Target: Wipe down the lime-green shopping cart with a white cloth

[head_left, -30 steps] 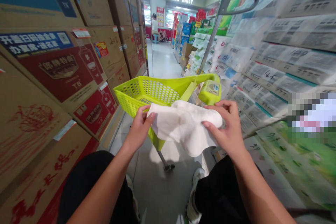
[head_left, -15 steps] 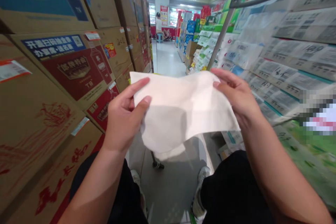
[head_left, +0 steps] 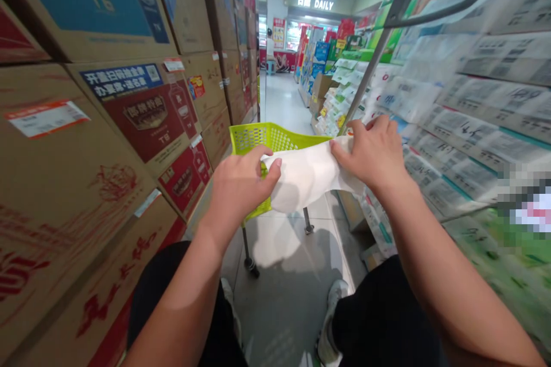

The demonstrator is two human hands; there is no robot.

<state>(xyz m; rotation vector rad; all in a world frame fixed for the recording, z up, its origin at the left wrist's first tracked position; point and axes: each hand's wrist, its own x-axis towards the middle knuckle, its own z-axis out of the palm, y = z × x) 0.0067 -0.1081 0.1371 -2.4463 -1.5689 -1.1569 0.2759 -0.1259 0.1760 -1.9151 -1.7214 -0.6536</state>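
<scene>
While left hand [head_left: 239,186] and right hand [head_left: 375,153] grip its ends | white cloth [head_left: 306,175] | plain, lower edge wavy

White sheet [head_left: 303,175] in fingers [head_left: 257,153]

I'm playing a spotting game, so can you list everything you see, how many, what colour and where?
Cloth: one, white, between the hands.
Basket: one, lime green, behind the cloth.
Pole with handle: one, grey, upper right.
Cardboard boxes: many, mostly brown, left.
Wrapped packs: many, white, grey and green, right.
Far goods: many, mixed colours, down the aisle.
Sign: one, lit white, top middle.
Distant person: one, pale top, far end.
Stool: one, blue, below that person.
Floor: one, grey, below.
Trouser legs: two, black, bottom.
Shoes: two, pale, bottom.
Left hand: one, bare, cloth's left end.
Right hand: one, bare, cloth's right end.
</scene>
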